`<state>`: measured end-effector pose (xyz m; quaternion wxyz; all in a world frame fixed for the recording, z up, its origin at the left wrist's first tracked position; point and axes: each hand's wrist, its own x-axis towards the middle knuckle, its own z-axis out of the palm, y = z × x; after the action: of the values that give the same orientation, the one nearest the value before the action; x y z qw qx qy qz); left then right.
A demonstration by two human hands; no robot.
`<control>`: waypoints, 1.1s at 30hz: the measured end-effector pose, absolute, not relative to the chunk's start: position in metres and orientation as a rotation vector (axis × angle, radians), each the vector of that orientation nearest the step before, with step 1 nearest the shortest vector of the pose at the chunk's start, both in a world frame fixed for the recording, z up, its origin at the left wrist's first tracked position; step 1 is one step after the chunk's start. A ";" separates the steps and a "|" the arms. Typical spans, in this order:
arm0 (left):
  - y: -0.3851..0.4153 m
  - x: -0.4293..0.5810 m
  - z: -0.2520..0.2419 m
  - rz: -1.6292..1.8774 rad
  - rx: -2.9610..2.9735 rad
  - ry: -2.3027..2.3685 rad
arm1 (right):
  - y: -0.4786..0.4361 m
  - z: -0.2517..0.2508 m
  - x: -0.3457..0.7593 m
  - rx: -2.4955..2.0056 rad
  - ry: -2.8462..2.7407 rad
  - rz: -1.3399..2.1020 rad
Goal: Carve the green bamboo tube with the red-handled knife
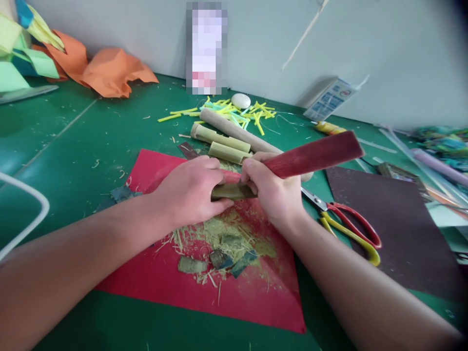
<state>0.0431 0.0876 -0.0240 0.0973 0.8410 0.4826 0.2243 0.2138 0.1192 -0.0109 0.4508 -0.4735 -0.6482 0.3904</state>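
My left hand [192,187] is closed around one end of a short piece of bamboo [232,191], held sideways low over a red sheet [131,278]. My right hand [276,187] grips a flat, dark red wooden stick [318,155] that slants up to the right; its lower end is hidden by the fingers. Those right fingers also touch the bamboo's other end. Beneath the hands, bamboo shavings [215,229] and several scraps of worn sandpaper [192,264] lie on the sheet. Just beyond are two cut bamboo pieces [228,152] and a wooden rod [234,126].
Scissors [343,219] with red and yellow handles lie right of my right hand, beside a dark brown sheet [387,229]. Cut yellow tubes [259,117] and a white oval object [241,101] lie behind. Crumpled orange paper [113,73] sits far left, a white box [331,97] at the back right.
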 end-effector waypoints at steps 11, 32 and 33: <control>0.089 0.041 -0.024 0.710 2.471 1.359 | 0.115 -0.013 0.217 -1.098 -1.731 0.970; 0.088 0.042 -0.024 0.701 2.468 1.363 | 0.114 -0.013 0.218 -1.123 -1.696 0.953; 0.087 0.042 -0.024 0.699 2.463 1.359 | 0.113 -0.013 0.218 -1.124 -1.710 0.939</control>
<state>0.0416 0.0874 -0.0236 0.1211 0.8434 0.4655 0.2394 0.2182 0.1132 -0.0129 0.4306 -0.4505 -0.6855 0.3763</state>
